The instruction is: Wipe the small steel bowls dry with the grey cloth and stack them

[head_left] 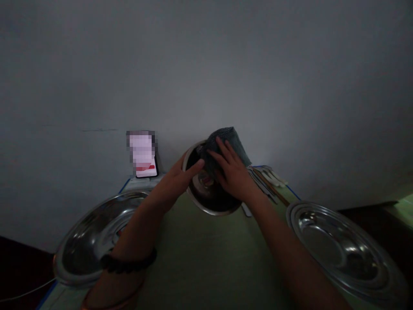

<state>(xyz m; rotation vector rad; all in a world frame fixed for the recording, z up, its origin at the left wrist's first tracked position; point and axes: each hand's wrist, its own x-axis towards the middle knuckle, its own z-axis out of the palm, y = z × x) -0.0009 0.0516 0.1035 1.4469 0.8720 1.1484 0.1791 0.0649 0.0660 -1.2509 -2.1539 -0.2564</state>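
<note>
A round steel bowl (213, 202) is tilted up toward me above the far part of a pale green table (206, 258). My left hand (176, 181) grips the bowl's left rim, thumb over the edge. My right hand (232, 172) presses a dark grey cloth (230, 140) against the bowl's inside; the cloth sticks out past the upper rim. A dark beaded bracelet (129, 263) circles my left wrist.
A large steel basin (93, 234) stands at the table's left, another steel basin (345, 247) at the right. Chopsticks and spoons (267, 181) lie behind the bowl on the right. A phone (145, 159) leans on the grey wall (206, 64).
</note>
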